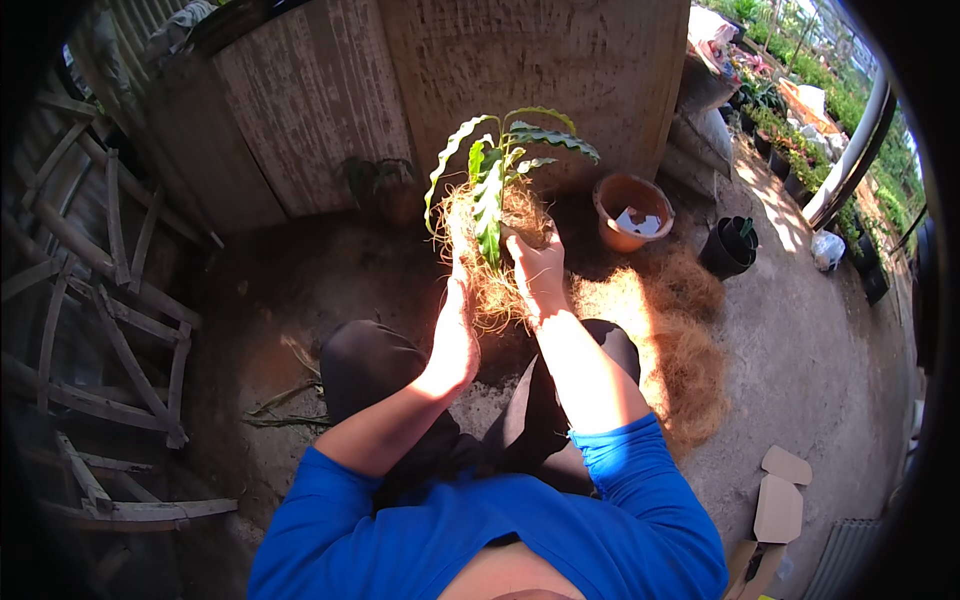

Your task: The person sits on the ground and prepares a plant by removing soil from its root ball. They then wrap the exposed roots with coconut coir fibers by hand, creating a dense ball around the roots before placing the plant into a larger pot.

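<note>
A leafy plant with long wavy-edged green leaves (489, 202) stands upright between my hands, its base wrapped in loose brown coconut fiber (499, 296). My left hand (455, 315) lies along the left side of the fiber, palm inward, in bright sun. On the right side my right hand (538, 270) grips the fiber bundle, with the thumb towards the leaves. Leaves and fiber hide some of the fingertips. More coconut fiber (686, 360) lies heaped on the floor to the right of my knee.
An orange-brown plastic pot (634, 241) and a black plant pot (727, 251) stand beyond the fiber heap. Wooden frames (135, 345) lean at the left. Cut leaves (289, 409) lie by my left knee, and cardboard pieces (778, 510) at the lower right. Boards (525, 67) stand ahead.
</note>
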Demonstrator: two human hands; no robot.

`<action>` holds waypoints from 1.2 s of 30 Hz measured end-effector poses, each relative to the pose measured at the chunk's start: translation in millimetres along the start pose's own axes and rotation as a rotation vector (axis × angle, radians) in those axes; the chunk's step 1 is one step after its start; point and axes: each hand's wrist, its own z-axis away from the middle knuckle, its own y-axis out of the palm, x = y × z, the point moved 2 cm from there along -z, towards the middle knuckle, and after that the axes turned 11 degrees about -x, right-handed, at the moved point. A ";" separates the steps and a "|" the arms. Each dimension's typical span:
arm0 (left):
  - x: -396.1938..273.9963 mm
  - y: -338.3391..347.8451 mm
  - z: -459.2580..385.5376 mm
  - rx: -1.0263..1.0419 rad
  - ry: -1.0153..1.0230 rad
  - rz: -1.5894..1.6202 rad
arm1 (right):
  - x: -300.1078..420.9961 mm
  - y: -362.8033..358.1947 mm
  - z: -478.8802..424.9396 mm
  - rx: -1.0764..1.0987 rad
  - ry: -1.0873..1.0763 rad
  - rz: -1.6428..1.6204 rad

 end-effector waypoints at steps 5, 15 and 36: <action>16.1 8.4 -5.6 0.023 0.065 -0.075 | -6.2 -3.2 -0.3 0.019 -0.084 0.003; 10.1 42.2 -11.8 0.091 0.394 0.045 | -26.0 -1.1 -3.9 0.287 0.152 -0.458; -17.0 21.7 -20.7 0.275 0.022 -0.018 | -0.5 2.5 8.6 0.437 0.087 -0.001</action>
